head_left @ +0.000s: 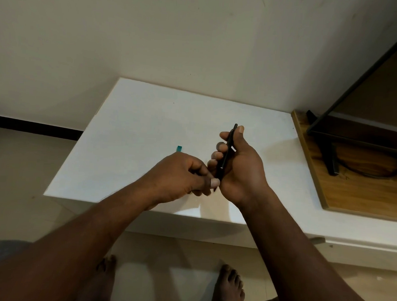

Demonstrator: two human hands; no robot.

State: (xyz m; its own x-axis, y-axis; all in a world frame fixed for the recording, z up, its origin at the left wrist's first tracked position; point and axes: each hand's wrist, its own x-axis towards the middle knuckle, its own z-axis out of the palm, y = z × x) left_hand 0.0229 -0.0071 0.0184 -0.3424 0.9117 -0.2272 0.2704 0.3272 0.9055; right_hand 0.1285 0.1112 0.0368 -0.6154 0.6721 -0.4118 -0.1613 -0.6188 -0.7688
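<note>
A slim black pen (227,149) stands nearly upright above the white table (130,129). My right hand (240,170) grips it, fingers curled round the barrel and thumb up along the top. My left hand (180,179) pinches the pen's lower end between thumb and forefinger. A small teal piece (179,148) shows just behind my left hand; whether it lies on the table or sits in that hand is unclear.
The white table stands against a cream wall. To the right a wooden surface (350,186) carries a black-framed screen (358,107) on a stand, with a cable. Below the table's front edge are tiled floor and two bare feet (230,288).
</note>
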